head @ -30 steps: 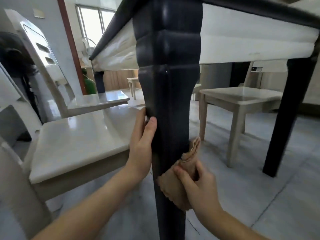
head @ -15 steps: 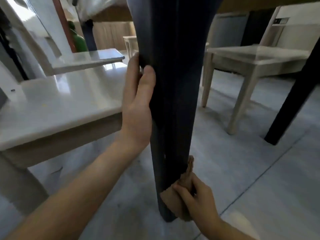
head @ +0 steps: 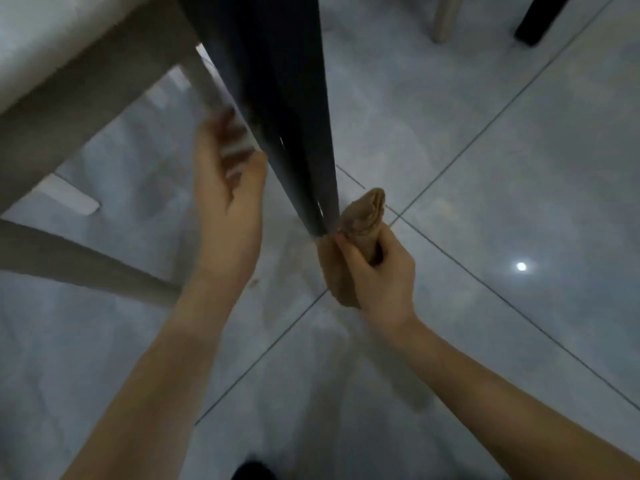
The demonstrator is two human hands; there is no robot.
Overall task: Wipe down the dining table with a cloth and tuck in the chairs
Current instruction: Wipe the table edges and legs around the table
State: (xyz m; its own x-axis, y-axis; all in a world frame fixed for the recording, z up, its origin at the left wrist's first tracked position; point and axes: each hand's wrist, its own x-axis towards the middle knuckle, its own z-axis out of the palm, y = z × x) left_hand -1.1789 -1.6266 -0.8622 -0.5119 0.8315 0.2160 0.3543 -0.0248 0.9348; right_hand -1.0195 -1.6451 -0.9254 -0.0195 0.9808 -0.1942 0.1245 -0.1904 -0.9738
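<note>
Down slid the cloth to the upright table leg's foot; right hand squeezes it, left hand loose beside.

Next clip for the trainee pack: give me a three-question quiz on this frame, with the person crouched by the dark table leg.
1. Multiple choice: which hand grips the brown cloth? A the left, B the right, C both.
2. True or false: the cloth is pressed against the top of the table leg, just under the tabletop.
3. Fill in: the pale chair stands to the person's ____ of the table leg.

Key
1. B: the right hand is curled round the cloth.
2. False: the cloth is at the foot of the leg, near the floor.
3. left
</note>
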